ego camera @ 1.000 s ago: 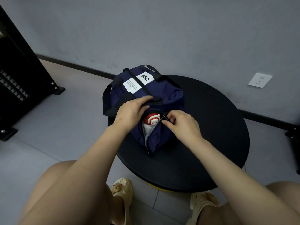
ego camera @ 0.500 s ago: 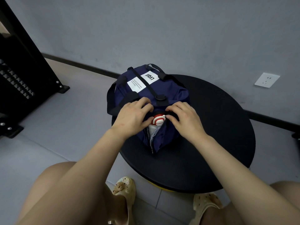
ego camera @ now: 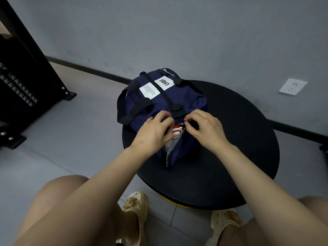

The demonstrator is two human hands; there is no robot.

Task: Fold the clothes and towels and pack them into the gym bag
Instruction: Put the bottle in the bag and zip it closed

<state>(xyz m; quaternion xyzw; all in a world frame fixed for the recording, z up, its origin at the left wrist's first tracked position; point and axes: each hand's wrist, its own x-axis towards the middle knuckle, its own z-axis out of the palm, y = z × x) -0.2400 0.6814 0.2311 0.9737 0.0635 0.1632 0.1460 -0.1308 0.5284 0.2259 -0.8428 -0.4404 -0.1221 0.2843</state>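
A navy blue fabric gym bag (ego camera: 179,98) with black straps and white labels is sitting on the far left part of a round black surface (ego camera: 239,148), its left end overhanging the rim above the grey floor (ego camera: 62,139). The surface's right half and near edge are lying bare, giving open room there. A grey wall (ego camera: 177,32) is standing just behind the bag, and a black metal frame (ego camera: 26,82) is standing well apart on the left.

The left hand (ego camera: 154,132) is curling its fingers on the left lip of the bag's near opening, gripping the fabric. The right hand (ego camera: 205,128) is pinching the right lip, thumb and forefinger together on the dark edge. Between them a red and white item (ego camera: 176,131) is showing inside the opening, above a strip of grey lining (ego camera: 173,150).

Compared with half a second ago, both hands are sitting slightly further apart, the left hand's fingers are no longer covering the red and white item, and the opening is gaping a little wider. The bag is keeping its place on the surface.
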